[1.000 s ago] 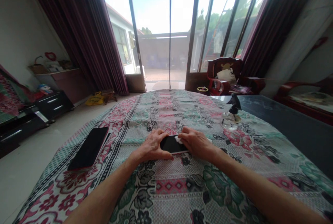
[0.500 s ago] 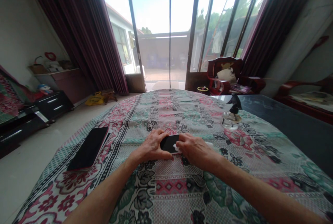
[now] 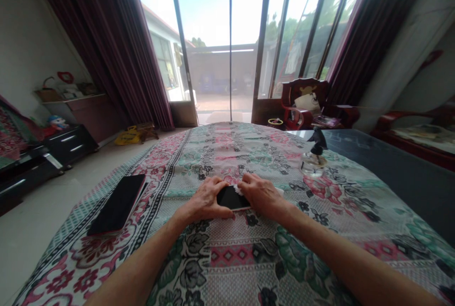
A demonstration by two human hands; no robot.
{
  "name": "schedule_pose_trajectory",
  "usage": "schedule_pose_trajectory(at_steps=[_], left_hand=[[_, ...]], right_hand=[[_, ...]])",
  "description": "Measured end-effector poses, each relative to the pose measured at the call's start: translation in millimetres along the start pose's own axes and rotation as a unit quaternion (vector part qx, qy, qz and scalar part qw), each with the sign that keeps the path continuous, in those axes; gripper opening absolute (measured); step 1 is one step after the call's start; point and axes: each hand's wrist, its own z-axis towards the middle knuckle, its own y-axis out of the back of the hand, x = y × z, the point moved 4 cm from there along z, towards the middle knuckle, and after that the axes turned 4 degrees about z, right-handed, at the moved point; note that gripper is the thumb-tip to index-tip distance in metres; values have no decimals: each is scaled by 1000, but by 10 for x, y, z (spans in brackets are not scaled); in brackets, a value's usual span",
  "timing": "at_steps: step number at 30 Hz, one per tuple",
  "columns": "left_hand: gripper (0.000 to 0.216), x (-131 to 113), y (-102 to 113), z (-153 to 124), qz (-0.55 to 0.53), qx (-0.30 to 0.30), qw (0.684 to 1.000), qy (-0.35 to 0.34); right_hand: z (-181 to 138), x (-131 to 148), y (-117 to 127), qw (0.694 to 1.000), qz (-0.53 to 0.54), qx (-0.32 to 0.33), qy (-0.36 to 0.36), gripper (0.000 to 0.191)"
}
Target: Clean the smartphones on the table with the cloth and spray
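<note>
A small black phone point(image 3: 230, 198) lies flat on a table covered with a flowered cloth point(image 3: 234, 258). My left hand point(image 3: 205, 198) grips the phone's left end, thumb along its near edge and fingers curled over the far edge. My right hand point(image 3: 261, 194) rests on the phone's right part, its fingers pressing a small white wipe point(image 3: 238, 189) against the screen near the far edge. The right end of the phone is hidden under that hand.
A larger black tablet in a red case point(image 3: 117, 203) lies at the cloth's left side. A clear glass bottle with a black top point(image 3: 313, 157) stands at the right. Bare dark tabletop point(image 3: 391, 168) beyond it; red wooden chairs point(image 3: 305, 102) and glass doors behind.
My right hand slid the wipe left across the screen, then back right and toward the far edge. The left hand kept its grip. The camera tipped slightly.
</note>
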Motion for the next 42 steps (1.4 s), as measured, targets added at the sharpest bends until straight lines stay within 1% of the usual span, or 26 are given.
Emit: schedule_pose_trajectory(at_steps=[7,13,18,22,26,29,36,42], left_hand=[[68,13,-6,-7,6,0,1000,-4],[69,32,-21,-6,8,2,1000,-4],[69,33,-23,-1,8,2,1000,-3],[69,22,-12,-6,3,2,1000,0],[69,18,-9,-8,4,-4,1000,-2],[70,29,-16,-3,5,3,1000,1],[71,14,2,-5,4,-2,1000,-2],[71,3,8,-7,4,5,1000,0]], right_hand=[[-72,112,127,997,44,62,11,17],[-117,154,204,995,75,65,16,21],[-102,111,154,996,79,46,8,21],[-70,41,64,997,76,5,-10,21],[-66,-20,-11,995,89,-37,-13,21],[-79,-47,-40,994,96,-60,-9,22],[-80,-71,-60,993,97,-63,1,22],[-77,-68,-51,993,97,-62,2,21]])
